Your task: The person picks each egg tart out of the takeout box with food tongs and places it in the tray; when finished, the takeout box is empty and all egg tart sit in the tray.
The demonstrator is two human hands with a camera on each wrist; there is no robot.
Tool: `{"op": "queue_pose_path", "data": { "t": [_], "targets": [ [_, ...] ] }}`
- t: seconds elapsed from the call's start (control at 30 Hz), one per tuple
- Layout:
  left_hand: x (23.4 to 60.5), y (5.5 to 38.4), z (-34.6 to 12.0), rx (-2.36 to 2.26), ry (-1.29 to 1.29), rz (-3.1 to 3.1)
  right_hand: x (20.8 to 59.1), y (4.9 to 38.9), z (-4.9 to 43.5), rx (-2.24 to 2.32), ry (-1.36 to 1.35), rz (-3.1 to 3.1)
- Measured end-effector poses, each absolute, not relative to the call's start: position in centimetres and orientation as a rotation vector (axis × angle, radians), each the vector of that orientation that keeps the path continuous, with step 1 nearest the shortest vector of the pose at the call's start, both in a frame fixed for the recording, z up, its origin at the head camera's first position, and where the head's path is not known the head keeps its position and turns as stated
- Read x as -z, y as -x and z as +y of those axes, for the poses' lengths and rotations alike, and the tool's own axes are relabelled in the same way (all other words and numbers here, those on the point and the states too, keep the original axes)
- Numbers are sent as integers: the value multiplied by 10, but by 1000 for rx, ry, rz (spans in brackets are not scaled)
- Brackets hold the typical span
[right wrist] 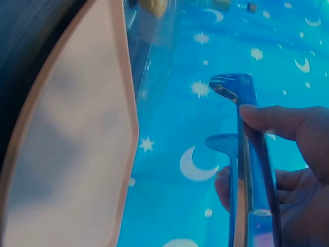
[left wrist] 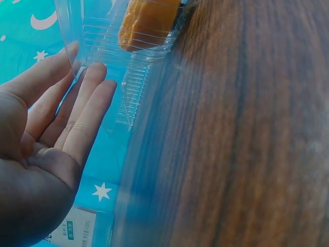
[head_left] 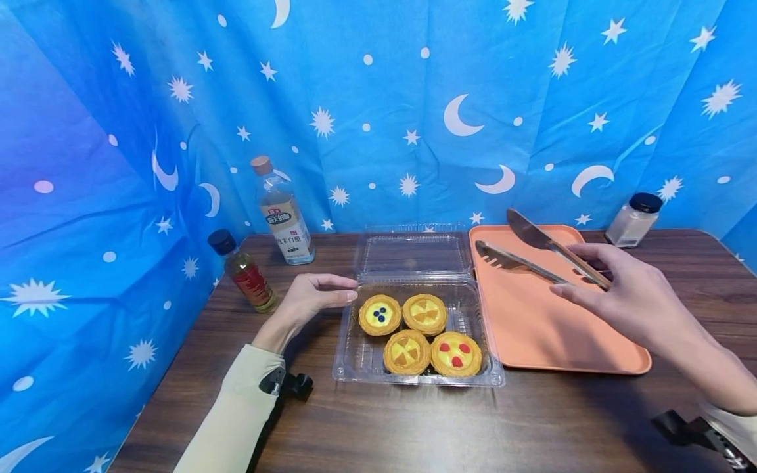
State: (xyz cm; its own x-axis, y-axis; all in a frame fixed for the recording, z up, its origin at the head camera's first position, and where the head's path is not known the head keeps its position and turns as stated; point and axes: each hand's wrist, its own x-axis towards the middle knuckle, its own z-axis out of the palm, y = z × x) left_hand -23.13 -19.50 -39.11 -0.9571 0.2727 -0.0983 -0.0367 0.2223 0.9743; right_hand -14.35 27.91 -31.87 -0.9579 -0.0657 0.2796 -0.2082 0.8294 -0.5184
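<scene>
Metal tongs (head_left: 558, 249), likely stiff but slick and best pinched mid-arm, are gripped in the right hand's (head_left: 641, 295) fingers over the orange tray (head_left: 520, 328) near the counter's (head_left: 414, 427) far edge, while the left hand's (head_left: 307, 301) extended fingers are at the flimsy-looking clear box's (head_left: 362, 361) left edge.

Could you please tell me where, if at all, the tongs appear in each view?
Head: the tongs are right of centre, in the right hand, over the tray.
Left wrist: not in it.
Right wrist: right of centre, reaching the bottom edge.
Shared landmark: the blue curtain, in all three views.
</scene>
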Motion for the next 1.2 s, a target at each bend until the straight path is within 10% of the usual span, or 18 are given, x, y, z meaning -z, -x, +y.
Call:
{"op": "queue_pose_path", "data": {
  "t": [1.2],
  "targets": [
    [392,234,-196,-1810,-200,2233,321,146,169,-767,-783,-2801]
  ]
}}
